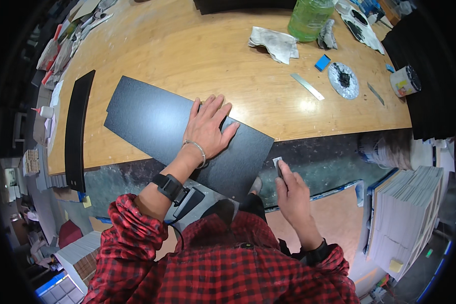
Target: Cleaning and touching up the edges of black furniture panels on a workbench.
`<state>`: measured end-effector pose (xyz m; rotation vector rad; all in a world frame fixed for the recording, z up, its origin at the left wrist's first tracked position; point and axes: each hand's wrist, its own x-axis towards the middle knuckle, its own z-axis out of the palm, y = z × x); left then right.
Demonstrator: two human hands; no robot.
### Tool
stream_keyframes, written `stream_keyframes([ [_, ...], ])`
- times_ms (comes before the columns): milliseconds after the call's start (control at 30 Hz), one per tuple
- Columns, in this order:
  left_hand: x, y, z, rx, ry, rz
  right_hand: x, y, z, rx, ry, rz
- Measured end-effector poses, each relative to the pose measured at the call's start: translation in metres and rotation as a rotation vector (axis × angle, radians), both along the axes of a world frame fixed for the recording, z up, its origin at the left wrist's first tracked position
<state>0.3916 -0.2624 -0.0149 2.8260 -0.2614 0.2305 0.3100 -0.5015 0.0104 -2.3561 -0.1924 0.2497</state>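
Observation:
My left hand [207, 129] lies with fingers spread on a dark grey, finely textured board [152, 109]. The board rests slantwise on the wooden table and its near right end juts out past the table's front edge. Off the board's right corner, my right hand [294, 195] is closed around a small flat grey piece with a pale end [277, 163]. Its exact kind cannot be made out, as the fingers cover most of it. The piece and the board are apart.
A black strip [78, 131] lies at the wooden table's [162, 45] left. Farther right are a rag [274, 44], a green-liquid bottle [309, 20], a blue block [322, 63], a metal strip [307, 86], a black-smeared disc [343, 81] and a can [404, 82]. Stacked panels [403, 218] stand right.

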Motion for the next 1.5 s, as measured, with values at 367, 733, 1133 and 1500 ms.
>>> stream_keyframes([
  [367,0.002,0.000,0.000,-0.031,-0.005,-0.002,0.014,0.019,0.025,-0.386,0.045,0.244],
  [733,0.003,-0.001,-0.003,0.043,0.042,0.013,-0.001,0.005,0.024,-0.225,0.249,0.242],
  [1133,0.005,-0.004,-0.003,0.029,-0.002,0.011,-0.002,0.001,-0.001,0.096,0.023,0.027],
  [1500,0.007,0.000,-0.009,0.011,-0.052,0.014,0.043,0.021,0.038,-0.325,-0.178,0.299],
])
